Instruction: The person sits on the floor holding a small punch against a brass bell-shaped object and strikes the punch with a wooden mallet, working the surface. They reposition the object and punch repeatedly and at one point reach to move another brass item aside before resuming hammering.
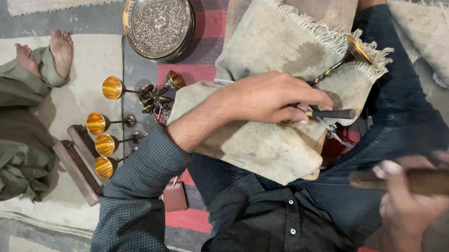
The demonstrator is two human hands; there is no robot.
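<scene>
My left hand [268, 98] grips a dark-handled tool [330, 113] beside the brass goblet [345, 58]; my right hand [413, 207] clasps a blurred wooden stick [421, 180].

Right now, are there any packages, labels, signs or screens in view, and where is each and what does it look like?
None show: no package, label, sign or screen.
Nearest to a package: small dark red-brown box, on the striped rug beside the person's left sleeve; its sides look plain.
</scene>
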